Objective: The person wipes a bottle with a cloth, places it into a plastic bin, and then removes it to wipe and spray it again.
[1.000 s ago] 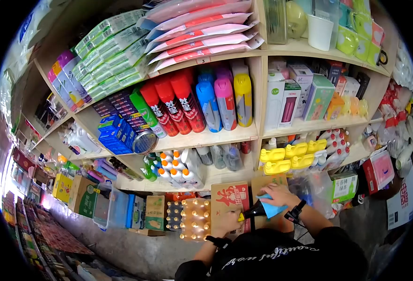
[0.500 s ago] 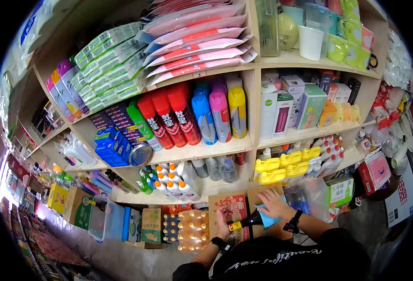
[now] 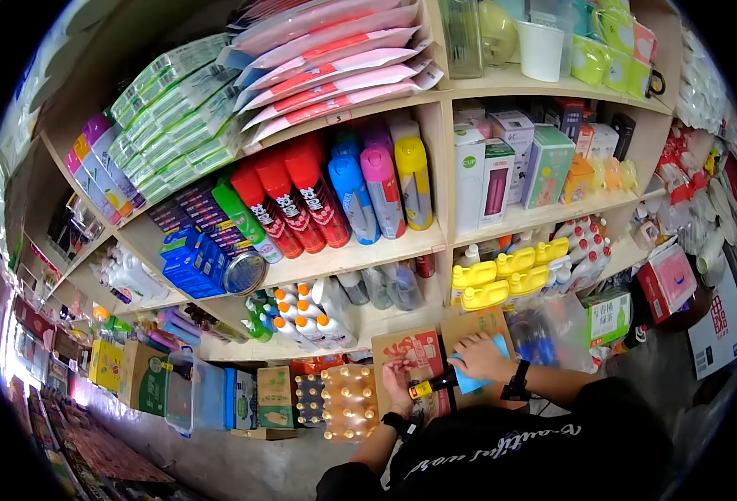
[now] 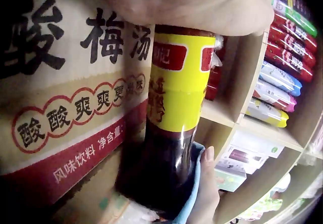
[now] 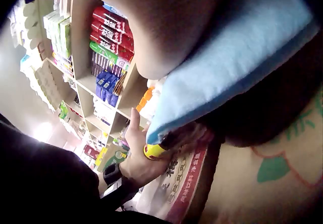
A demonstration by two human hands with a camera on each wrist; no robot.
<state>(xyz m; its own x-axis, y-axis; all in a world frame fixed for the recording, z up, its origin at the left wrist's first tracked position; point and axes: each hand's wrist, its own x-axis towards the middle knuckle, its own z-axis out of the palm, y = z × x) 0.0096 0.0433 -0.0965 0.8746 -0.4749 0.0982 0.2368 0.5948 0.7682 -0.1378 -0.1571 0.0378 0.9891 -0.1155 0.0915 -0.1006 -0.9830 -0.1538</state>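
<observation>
A dark glass bottle (image 4: 169, 153) with a yellow neck label (image 3: 421, 390) lies across the top of the cartons, its neck toward my left hand. My left hand (image 3: 396, 387) is at the bottle's top end, palm beside it and fingers loosely raised; in the left wrist view it hides the cap. In the right wrist view its thumb stands up, away from the neck. My right hand (image 3: 479, 357) holds a light blue cloth (image 5: 237, 57) against the bottle's body. The cloth covers much of the body, and a right fingertip (image 4: 208, 156) shows at its edge.
Cardboard cartons (image 3: 412, 346) lie under the bottle. A pack of orange drink bottles (image 3: 350, 401) stands to the left. Ahead are shelves with red spray cans (image 3: 311, 188) and yellow jugs (image 3: 485, 295). A green tea box (image 3: 608, 319) is at right.
My left hand has loosened from the bottle's neck, its fingers lifting, and more of the yellow label shows. My right hand stays on the cloth. The head view has shifted slightly.
</observation>
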